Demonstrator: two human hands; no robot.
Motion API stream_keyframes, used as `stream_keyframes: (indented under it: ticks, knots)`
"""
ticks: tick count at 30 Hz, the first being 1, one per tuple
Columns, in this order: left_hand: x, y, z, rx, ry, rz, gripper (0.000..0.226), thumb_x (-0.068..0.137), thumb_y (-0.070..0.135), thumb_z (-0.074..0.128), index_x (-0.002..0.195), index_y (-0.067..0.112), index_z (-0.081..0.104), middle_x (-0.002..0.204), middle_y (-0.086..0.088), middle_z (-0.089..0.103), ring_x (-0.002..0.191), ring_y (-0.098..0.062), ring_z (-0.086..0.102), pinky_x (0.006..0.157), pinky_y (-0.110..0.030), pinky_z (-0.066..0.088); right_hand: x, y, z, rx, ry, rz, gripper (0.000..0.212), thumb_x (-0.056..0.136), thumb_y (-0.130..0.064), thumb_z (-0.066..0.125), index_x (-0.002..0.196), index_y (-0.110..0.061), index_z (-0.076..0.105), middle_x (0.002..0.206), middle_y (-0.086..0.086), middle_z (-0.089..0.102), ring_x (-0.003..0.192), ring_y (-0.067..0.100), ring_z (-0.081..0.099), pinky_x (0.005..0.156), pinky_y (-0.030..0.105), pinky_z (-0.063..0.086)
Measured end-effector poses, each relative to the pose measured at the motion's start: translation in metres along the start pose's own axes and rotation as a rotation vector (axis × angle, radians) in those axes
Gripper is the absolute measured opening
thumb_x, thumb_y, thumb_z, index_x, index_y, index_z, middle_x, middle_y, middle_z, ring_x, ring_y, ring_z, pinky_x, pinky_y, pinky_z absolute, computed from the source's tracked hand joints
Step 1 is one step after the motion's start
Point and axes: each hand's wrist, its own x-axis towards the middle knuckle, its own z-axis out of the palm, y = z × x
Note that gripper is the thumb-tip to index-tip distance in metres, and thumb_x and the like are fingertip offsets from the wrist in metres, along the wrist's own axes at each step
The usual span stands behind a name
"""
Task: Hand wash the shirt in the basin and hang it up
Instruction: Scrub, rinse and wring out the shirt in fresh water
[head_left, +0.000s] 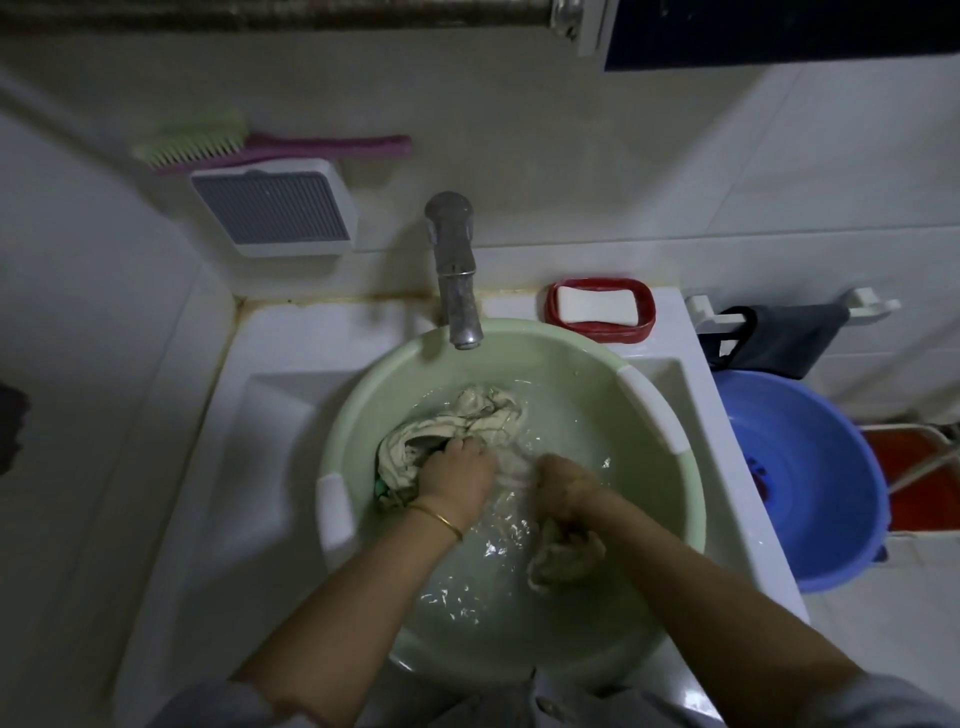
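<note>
A pale green basin (660, 499) with white handles sits in the white sink and holds water. In it lies a cream shirt (483, 410), bunched and wet. My left hand (457, 473) grips the shirt's cloth at the basin's middle left, fingers curled into the folds. My right hand (563, 483) grips another part of the shirt just to the right, partly under water; a wad of the cloth (566, 558) bulges below that wrist. The water between my hands is rippled.
A metal tap (454, 270) stands over the basin's far rim. A red soap dish (600, 309) with a white bar sits on the sink's back right corner. A blue basin (826, 478) stands to the right. A brush (208, 143) hangs on the wall.
</note>
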Motion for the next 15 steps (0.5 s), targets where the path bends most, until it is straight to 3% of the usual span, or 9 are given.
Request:
stream_keyframes:
  ticks: [3, 5, 7, 8, 12, 15]
  knots:
    - [0.001, -0.018, -0.013, -0.182, 0.124, 0.035, 0.029, 0.089, 0.013, 0.047, 0.116, 0.012, 0.057, 0.122, -0.013, 0.055, 0.116, -0.032, 0.050, 0.094, -0.038, 0.044, -0.009, 0.002, -0.031, 0.484, -0.103, 0.084, 0.019, 0.075, -0.016, 0.072, 0.092, -0.010, 0.067, 0.088, 0.006, 0.063, 0.081, 0.022, 0.059, 0.062, 0.022, 0.046]
    - [-0.008, -0.031, -0.027, -0.271, 0.301, 0.039, 0.021, 0.084, 0.014, 0.049, 0.102, 0.008, 0.060, 0.106, -0.016, 0.061, 0.101, -0.035, 0.057, 0.083, -0.039, 0.045, -0.016, 0.006, -0.044, 0.783, -0.152, 0.091, 0.023, 0.061, -0.023, 0.072, 0.081, -0.012, 0.064, 0.075, 0.004, 0.067, 0.068, 0.018, 0.063, 0.058, 0.021, 0.046]
    - [-0.020, -0.042, -0.038, -0.394, 0.488, 0.036, 0.015, 0.078, 0.018, 0.043, 0.081, 0.008, 0.053, 0.081, -0.019, 0.059, 0.077, -0.037, 0.057, 0.066, -0.042, 0.043, -0.019, 0.007, -0.054, 1.021, -0.137, 0.105, 0.012, 0.071, -0.023, 0.059, 0.068, -0.012, 0.058, 0.055, 0.000, 0.062, 0.049, 0.014, 0.059, 0.048, 0.018, 0.043]
    - [-0.026, -0.047, -0.041, -0.449, 0.571, 0.025, 0.016, 0.075, 0.022, 0.038, 0.074, 0.009, 0.048, 0.072, -0.018, 0.055, 0.069, -0.037, 0.053, 0.060, -0.043, 0.041, -0.019, 0.008, -0.057, 1.059, -0.083, 0.124, 0.017, 0.079, -0.019, 0.053, 0.063, -0.013, 0.054, 0.050, -0.001, 0.057, 0.045, 0.014, 0.054, 0.049, 0.018, 0.041]
    - [-0.039, -0.066, -0.052, -0.478, 0.752, -0.118, 0.022, 0.076, 0.026, 0.033, 0.076, 0.009, 0.047, 0.074, -0.017, 0.054, 0.071, -0.035, 0.051, 0.061, -0.046, 0.041, -0.016, 0.012, -0.072, 0.843, 0.321, 0.096, 0.013, 0.087, -0.014, 0.051, 0.077, -0.009, 0.057, 0.073, 0.013, 0.056, 0.064, 0.026, 0.051, 0.059, 0.031, 0.044]
    - [-0.041, -0.074, -0.055, -0.116, 0.819, -0.288, 0.004, 0.075, 0.011, 0.049, 0.076, 0.007, 0.050, 0.078, -0.018, 0.052, 0.073, -0.036, 0.051, 0.058, -0.042, 0.039, -0.023, 0.009, -0.073, 0.534, 0.577, -0.027, 0.012, 0.093, -0.018, 0.048, 0.091, -0.007, 0.053, 0.085, 0.011, 0.057, 0.080, 0.030, 0.058, 0.071, 0.041, 0.053]
